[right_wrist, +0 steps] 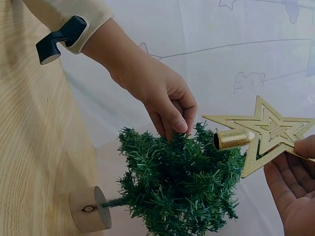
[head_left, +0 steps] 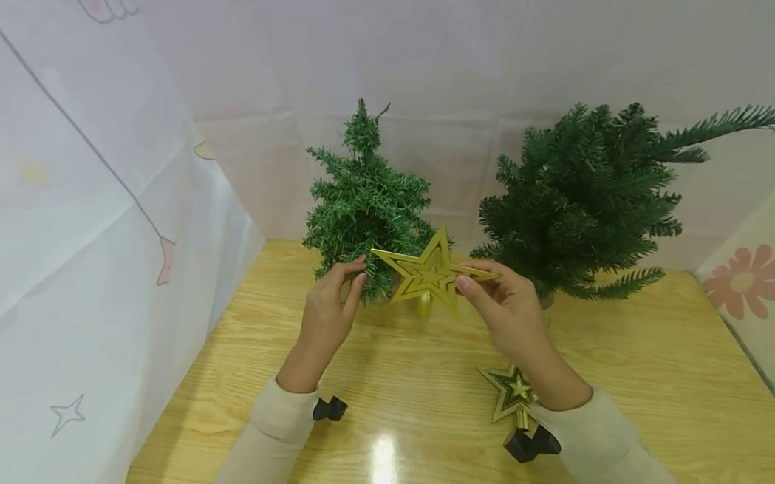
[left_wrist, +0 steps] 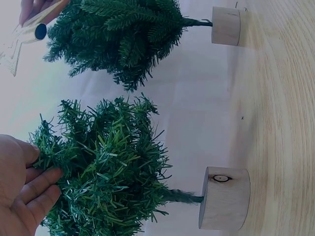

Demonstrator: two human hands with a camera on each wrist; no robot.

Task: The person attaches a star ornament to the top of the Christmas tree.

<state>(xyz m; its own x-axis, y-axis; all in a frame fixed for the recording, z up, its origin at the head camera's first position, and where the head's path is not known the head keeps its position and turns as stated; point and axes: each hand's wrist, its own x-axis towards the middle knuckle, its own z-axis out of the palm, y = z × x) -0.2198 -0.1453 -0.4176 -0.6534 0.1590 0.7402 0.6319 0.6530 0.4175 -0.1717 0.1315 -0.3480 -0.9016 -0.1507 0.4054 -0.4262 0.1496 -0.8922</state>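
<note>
My right hand [head_left: 509, 303] pinches the gold star [head_left: 430, 274] by one point, mid-frame; left hand [head_left: 329, 305] at the centre-left tree [head_left: 369, 196], can't tell grip. Star looks light, stiff, slick, maybe brittle; I'd hold its socket [right_wrist: 235, 139].

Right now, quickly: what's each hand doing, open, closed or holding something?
Left hand: at the left tree; whether it grips it cannot be told.
Right hand: closed, pinching a gold star.
</note>
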